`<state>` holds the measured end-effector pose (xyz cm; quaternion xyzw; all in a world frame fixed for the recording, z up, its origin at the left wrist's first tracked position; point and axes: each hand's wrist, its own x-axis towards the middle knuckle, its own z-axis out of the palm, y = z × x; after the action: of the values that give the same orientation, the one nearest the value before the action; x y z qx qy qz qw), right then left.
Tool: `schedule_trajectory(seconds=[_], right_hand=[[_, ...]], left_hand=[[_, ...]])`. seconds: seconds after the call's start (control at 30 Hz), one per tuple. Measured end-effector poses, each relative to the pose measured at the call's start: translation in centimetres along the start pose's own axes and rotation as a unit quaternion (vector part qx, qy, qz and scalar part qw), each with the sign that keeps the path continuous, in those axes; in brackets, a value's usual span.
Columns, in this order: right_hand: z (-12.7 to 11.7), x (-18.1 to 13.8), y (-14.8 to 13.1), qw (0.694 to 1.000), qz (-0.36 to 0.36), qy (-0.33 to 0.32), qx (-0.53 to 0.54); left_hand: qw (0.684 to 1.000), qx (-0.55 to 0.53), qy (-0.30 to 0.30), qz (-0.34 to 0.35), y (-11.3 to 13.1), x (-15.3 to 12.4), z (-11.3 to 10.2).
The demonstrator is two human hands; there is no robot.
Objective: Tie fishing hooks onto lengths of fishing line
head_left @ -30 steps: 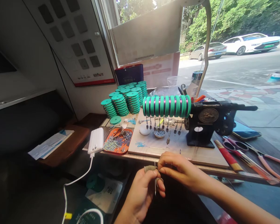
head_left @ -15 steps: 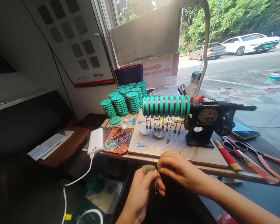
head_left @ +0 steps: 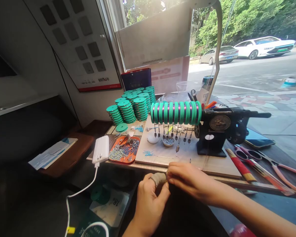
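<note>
My left hand [head_left: 150, 204] is closed in a pinch below the front edge of the bench, with a beige cloth cover [head_left: 159, 178] on its index finger. My right hand [head_left: 188, 180] meets it there, thumb and fingertips pressed together. Whatever lies between the fingertips is too small and hidden to make out. Just beyond them on the wooden board [head_left: 148, 161] are short blue pieces [head_left: 148, 153] and a thin needle-like rod [head_left: 165, 157]. Above the board, a row of green spools [head_left: 176, 112] sits on a black winding device [head_left: 213, 126], with small dark weights [head_left: 172, 135] hanging below.
Stacked green spools [head_left: 124, 108] stand behind an orange tray [head_left: 124, 149] of small parts. A white power bank [head_left: 100, 149] with a cable lies to its left. A small bowl of beads [head_left: 168, 141] is under the spools. Scissors [head_left: 253, 153] and pliers [head_left: 281, 168] lie right.
My left hand has turned and its fingers have come up against my right fingertips. The thin needle-like piece that stuck out of my left hand is now out of sight.
</note>
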<state>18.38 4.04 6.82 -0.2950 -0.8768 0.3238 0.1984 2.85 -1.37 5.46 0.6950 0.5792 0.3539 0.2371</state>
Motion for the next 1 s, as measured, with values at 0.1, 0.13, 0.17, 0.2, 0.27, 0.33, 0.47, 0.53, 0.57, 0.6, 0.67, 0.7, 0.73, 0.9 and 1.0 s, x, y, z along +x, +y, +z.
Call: schedule_trajectory(seconds=[0.1,0.13,0.17,0.2,0.27,0.33,0.47,0.53,0.57,0.6,0.67,0.7,0.73,0.9,1.0], right_hand=[[-0.2,0.2,0.0,0.999,0.02,-0.001,0.027],[-0.3,0.3,0.0,0.999,0.025,-0.002,0.034],[-0.4,0.4,0.1,0.999,0.029,-0.004,0.041],[-0.5,0.4,0.1,0.998,0.034,-0.008,0.048],[-0.7,0.5,0.1,0.997,0.041,-0.013,0.059],[-0.6,0.5,0.1,0.997,0.043,-0.002,0.064],[0.2,0.2,0.5,0.997,0.012,0.052,0.048],[0.9,-0.1,0.8,0.996,-0.009,0.079,0.035],[1.1,-0.1,0.9,0.995,-0.017,0.09,0.029],[1.4,-0.2,1.1,0.995,-0.023,0.098,0.025],[1.7,-0.3,1.3,0.993,-0.031,0.11,0.022],[1.8,-0.3,1.3,0.992,-0.033,0.115,0.025],[1.8,-0.3,1.4,0.992,-0.033,0.119,0.032],[1.8,-0.2,1.8,0.989,-0.03,0.126,0.076],[1.9,-0.3,2.0,0.988,-0.032,0.125,0.083]], left_hand=[[0.981,0.098,0.042,0.165,-0.6,0.2,0.1],[0.966,0.129,0.058,0.218,-0.9,0.2,0.1],[0.949,0.156,0.073,0.262,-1.1,0.3,0.2],[0.935,0.177,0.085,0.294,-1.4,0.4,0.2],[0.929,0.183,0.086,0.311,-1.6,0.4,0.3],[0.963,0.113,0.065,0.235,-1.4,0.5,0.4],[0.96,-0.258,-0.033,-0.106,-0.3,0.9,0.6],[0.874,-0.428,-0.088,-0.214,0.0,1.1,0.7],[0.831,-0.485,-0.102,-0.252,0.1,1.2,0.8],[0.796,-0.524,-0.104,-0.285,0.0,1.2,0.8],[0.754,-0.562,-0.088,-0.328,-0.1,1.3,0.9],[0.746,-0.568,-0.078,-0.338,-0.2,1.3,1.0],[0.743,-0.571,-0.071,-0.342,-0.3,1.2,1.1],[0.769,-0.561,-0.082,-0.295,0.1,1.3,1.0],[0.795,-0.537,-0.09,-0.266,0.4,1.3,0.9]])
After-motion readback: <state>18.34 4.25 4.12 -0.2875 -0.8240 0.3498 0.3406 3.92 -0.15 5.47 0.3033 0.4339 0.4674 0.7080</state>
